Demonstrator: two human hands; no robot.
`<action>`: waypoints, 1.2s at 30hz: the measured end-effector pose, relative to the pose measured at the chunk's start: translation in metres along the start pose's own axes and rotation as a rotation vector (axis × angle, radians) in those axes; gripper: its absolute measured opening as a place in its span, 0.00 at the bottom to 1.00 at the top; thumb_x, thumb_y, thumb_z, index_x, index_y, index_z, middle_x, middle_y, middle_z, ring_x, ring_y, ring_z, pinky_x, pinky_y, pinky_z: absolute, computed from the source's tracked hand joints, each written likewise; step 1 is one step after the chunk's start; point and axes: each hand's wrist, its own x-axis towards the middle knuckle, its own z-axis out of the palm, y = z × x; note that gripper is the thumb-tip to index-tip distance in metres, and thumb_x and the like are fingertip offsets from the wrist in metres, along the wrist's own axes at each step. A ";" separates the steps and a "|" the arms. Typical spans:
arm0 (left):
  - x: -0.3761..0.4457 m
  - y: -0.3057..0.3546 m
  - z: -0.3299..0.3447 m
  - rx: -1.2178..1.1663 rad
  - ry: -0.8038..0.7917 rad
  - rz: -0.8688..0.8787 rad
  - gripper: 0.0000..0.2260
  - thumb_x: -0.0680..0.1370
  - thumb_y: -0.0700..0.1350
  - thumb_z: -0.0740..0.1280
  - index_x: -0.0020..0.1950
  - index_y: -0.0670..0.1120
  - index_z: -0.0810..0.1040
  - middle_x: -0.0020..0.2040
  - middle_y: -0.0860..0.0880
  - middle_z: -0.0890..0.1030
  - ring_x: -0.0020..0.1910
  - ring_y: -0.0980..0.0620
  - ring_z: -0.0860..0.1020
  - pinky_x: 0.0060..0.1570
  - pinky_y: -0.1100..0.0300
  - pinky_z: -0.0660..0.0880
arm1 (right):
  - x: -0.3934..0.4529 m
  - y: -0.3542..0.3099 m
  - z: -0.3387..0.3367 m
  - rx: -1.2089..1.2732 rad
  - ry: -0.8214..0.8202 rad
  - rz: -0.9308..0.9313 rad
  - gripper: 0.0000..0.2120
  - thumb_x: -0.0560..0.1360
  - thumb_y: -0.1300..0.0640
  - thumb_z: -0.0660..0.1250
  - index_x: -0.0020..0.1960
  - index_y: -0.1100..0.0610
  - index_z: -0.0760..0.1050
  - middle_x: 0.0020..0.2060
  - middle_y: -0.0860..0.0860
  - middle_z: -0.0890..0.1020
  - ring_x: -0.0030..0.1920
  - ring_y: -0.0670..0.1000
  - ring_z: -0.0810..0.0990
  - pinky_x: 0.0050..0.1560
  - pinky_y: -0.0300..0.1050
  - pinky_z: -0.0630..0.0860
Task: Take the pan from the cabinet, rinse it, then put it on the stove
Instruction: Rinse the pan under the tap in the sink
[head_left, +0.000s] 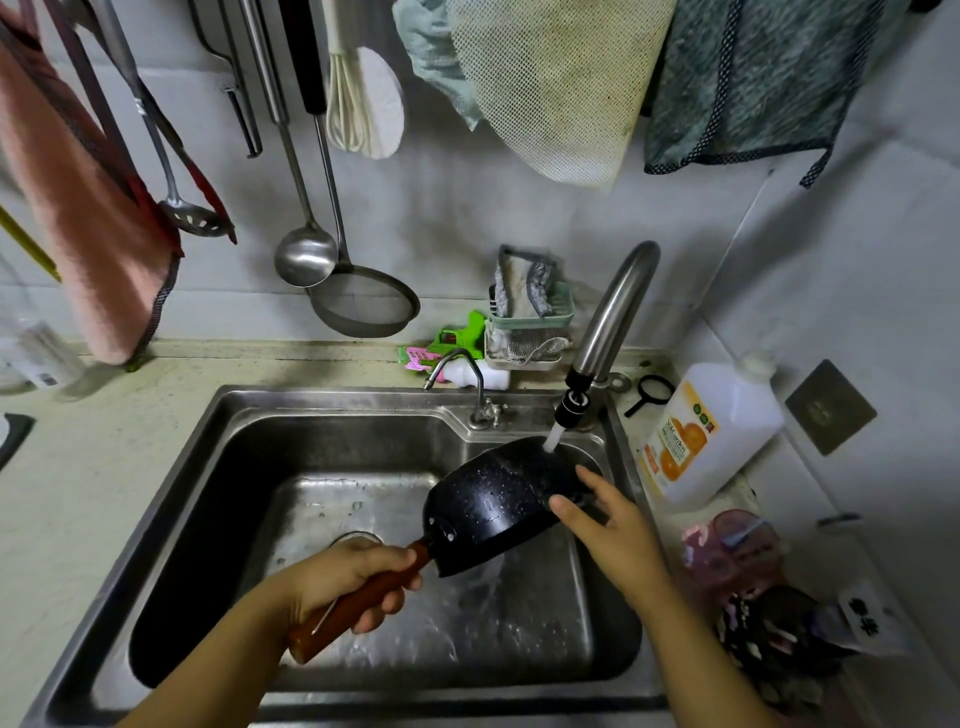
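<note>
A small black pan (493, 506) with a brown wooden handle (358, 603) is held tilted, underside up, over the steel sink (171, 499). Water runs from the curved tap (608, 332) onto the pan's far edge and spills down into the basin. My left hand (348, 582) is closed around the wooden handle. My right hand (608, 525) lies flat with fingers spread against the pan's right side.
A white detergent jug (711, 431) stands right of the sink, with plastic bags (769, 613) nearer me. A sponge rack (530, 322) sits behind the small second tap (467, 384). Ladles, a strainer (363, 306), a whisk and cloths hang on the wall above.
</note>
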 end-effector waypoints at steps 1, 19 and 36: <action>0.000 -0.001 -0.001 0.000 -0.005 -0.001 0.14 0.79 0.47 0.60 0.51 0.36 0.76 0.29 0.47 0.76 0.21 0.54 0.72 0.22 0.66 0.71 | 0.001 0.000 0.000 -0.007 0.000 -0.007 0.29 0.71 0.50 0.70 0.70 0.49 0.66 0.69 0.51 0.70 0.66 0.47 0.67 0.61 0.40 0.65; 0.025 0.036 0.022 0.037 0.004 -0.033 0.13 0.79 0.48 0.61 0.49 0.37 0.77 0.29 0.47 0.76 0.22 0.55 0.73 0.22 0.66 0.71 | 0.013 0.015 -0.016 -0.017 0.111 0.137 0.22 0.76 0.55 0.64 0.69 0.53 0.67 0.68 0.56 0.71 0.67 0.55 0.70 0.65 0.51 0.69; 0.048 0.058 0.030 0.122 0.055 -0.039 0.08 0.77 0.42 0.65 0.45 0.37 0.76 0.25 0.48 0.77 0.20 0.55 0.74 0.21 0.65 0.72 | 0.016 0.003 -0.004 -0.335 0.109 0.036 0.34 0.68 0.51 0.74 0.70 0.55 0.66 0.69 0.56 0.69 0.66 0.57 0.71 0.63 0.49 0.71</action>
